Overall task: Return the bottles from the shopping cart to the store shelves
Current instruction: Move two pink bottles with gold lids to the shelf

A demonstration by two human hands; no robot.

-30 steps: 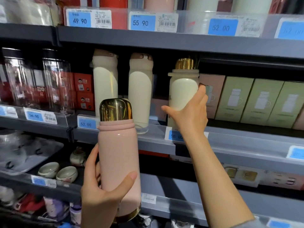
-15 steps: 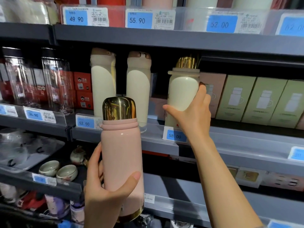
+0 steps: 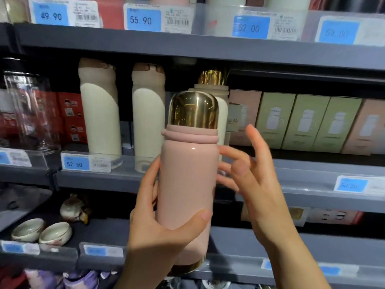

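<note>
While the left hand (image 3: 158,232) grips the pink bottle (image 3: 187,184) low on its body, thumb across the front and fingers curled round the far side, the bottle stands upright in mid-air in front of the middle shelf (image 3: 312,180). Gold domed cap (image 3: 193,109) on top, gold band at the base. Bottle not on any shelf.

Right hand (image 3: 254,176) just beside the bottle's right side, fingers spread and loosely bent, holding nothing; fingertips close to the pink wall, contact cannot be told because of blur.

Directly behind the pink bottle: a cream bottle (image 3: 223,109) with a gold cap, standing on the middle shelf, mostly hidden. Left of it, two tall cream flasks (image 3: 100,117) upright side by side, a price tag reading 52.50 (image 3: 76,163) below them. Far left, a clear glass jar (image 3: 29,113) with red boxes behind. Right of the cream bottle, a row of pink and green boxes (image 3: 308,122).

Upper shelf edge carries tags 49.90, 55.90, 52.00. Lower shelf, left: two small ceramic cups (image 3: 41,230).
</note>
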